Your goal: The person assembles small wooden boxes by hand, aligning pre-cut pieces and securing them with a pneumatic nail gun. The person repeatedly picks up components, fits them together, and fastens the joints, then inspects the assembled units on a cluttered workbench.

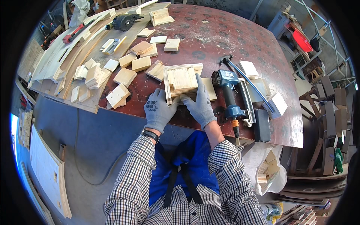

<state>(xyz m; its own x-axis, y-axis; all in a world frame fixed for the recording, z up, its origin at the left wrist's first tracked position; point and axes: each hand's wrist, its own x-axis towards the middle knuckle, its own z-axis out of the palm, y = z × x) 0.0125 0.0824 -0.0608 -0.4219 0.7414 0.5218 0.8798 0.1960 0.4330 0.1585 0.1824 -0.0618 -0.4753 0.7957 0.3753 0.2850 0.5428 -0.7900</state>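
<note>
A small open wooden box (183,79) of pale boards rests at the front edge of the red-brown table, tilted a little. My left hand (161,109), in a grey glove, grips its near left corner. On the near right side, my right hand (199,107) holds the same box, its thumb and fingers against the wood. Some fingertips are hidden by the box. Just right of it lies a pale board (209,90), partly covered. A blue and black nail gun (228,92) lies beyond my right hand, with a blue-handled hammer (249,83) beside it.
Loose wood blocks (125,77) lie scattered left of the box. Long boards (71,71) at the far left carry a circular saw (123,22) and a red tool (73,35). A dark block (261,125) sits by the right edge, above a white sack (279,176) of offcuts.
</note>
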